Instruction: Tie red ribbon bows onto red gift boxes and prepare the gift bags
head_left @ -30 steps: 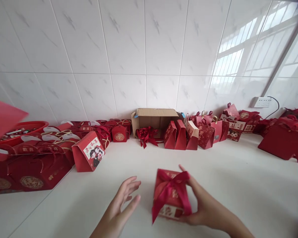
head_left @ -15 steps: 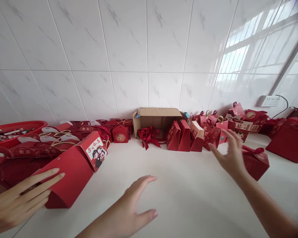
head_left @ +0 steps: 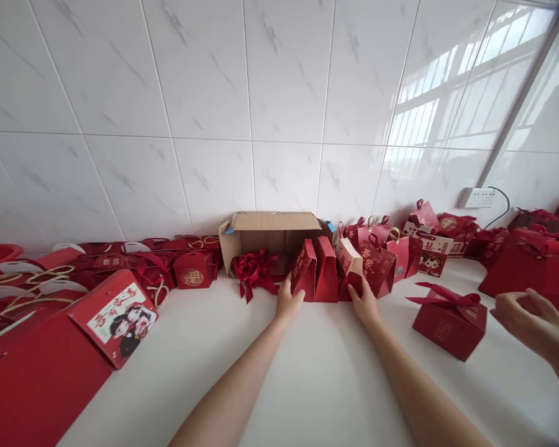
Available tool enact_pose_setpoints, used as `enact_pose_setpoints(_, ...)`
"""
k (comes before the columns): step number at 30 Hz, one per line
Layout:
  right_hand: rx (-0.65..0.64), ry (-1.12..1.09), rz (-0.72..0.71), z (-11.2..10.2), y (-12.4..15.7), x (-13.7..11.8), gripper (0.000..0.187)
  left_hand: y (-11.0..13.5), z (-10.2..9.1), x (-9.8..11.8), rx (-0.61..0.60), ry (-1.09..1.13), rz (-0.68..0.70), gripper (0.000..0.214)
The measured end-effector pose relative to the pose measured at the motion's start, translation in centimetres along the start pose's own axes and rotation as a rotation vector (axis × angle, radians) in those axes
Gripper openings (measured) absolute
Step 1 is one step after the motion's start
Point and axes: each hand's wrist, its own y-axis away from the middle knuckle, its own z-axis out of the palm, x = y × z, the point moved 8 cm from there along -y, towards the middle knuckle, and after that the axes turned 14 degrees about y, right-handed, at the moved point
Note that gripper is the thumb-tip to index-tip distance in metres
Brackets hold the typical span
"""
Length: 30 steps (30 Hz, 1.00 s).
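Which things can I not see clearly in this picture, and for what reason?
- Head view: left hand fingertips, hidden behind a folded red box.
- Cardboard box contents: blocked by the ribbon bunch.
- Another person's hand, right: blurred, cut by the edge.
- Box prints: too small.

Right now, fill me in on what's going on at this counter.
A person reaches both arms across the white counter to a row of small red gift boxes standing before an open cardboard box. The left hand touches the row's left end, the right hand its right end. A ribboned red box sits to the right, near another person's hand. More red boxes line the tiled wall.
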Motion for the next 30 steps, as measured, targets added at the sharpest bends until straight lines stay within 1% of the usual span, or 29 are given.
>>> enact_pose_setpoints(2,-0.035,-0.037,0.015,0.6,0.1,0.0,0.04,-0.6,0.3,-0.1,-0.011,-0.001,0.042,0.057)
enact_pose_setpoints(4,-0.065,-0.071,0.023,1.1,0.4,-0.3,0.04,-0.7,0.2,0.2,-0.004,-0.021,0.092,0.051)
enact_pose_setpoints(8,-0.114,-0.07,0.037,0.9,1.6,-1.6,0.042,0.0,-0.4,1.4,0.016,-0.091,0.173,0.046)
enact_pose_setpoints(12,-0.161,-0.011,0.041,-0.3,2.5,-3.5,0.044,1.5,-1.4,3.7,0.027,-0.158,0.25,0.045)
enact_pose_setpoints(15,-0.177,0.056,0.029,-1.4,2.7,-5.9,0.044,2.4,-2.8,6.5,0.048,-0.206,0.305,0.045)
enact_pose_setpoints(17,-0.175,0.096,0.013,-2.3,2.4,-8.4,0.043,2.6,-4.0,9.0,0.07,-0.24,0.334,0.044)
enact_pose_setpoints(20,-0.158,0.134,-0.039,-4.2,1.0,-13.4,0.041,2.4,-6.0,13.6,0.1,-0.288,0.391,0.042)
enact_pose_setpoints(22,-0.108,0.194,-0.095,-5.7,-0.8,-17.3,0.041,1.6,-7.3,17.2,0.109,-0.308,0.444,0.039)
enact_pose_setpoints(24,-0.043,0.236,-0.172,-6.7,-3.1,-21.3,0.04,0.1,-8.6,20.5,0.119,-0.321,0.493,0.036)
enact_pose_setpoints(25,-0.028,0.223,-0.21,-6.7,-4.3,-23.1,0.04,-0.9,-9.3,22.0,0.131,-0.328,0.513,0.036)
enact_pose_setpoints(27,-0.041,0.147,-0.267,-5.7,-6.9,-26.4,0.04,-3.5,-10.7,24.4,0.169,-0.342,0.543,0.038)
enact_pose_setpoints(29,-0.072,0.076,-0.292,-3.7,-9.5,-28.9,0.039,-6.4,-11.9,25.9,0.219,-0.359,0.565,0.04)
enact_pose_setpoints(30,-0.083,0.057,-0.296,-2.4,-10.7,-29.8,0.039,-7.9,-12.4,26.2,0.241,-0.368,0.571,0.042)
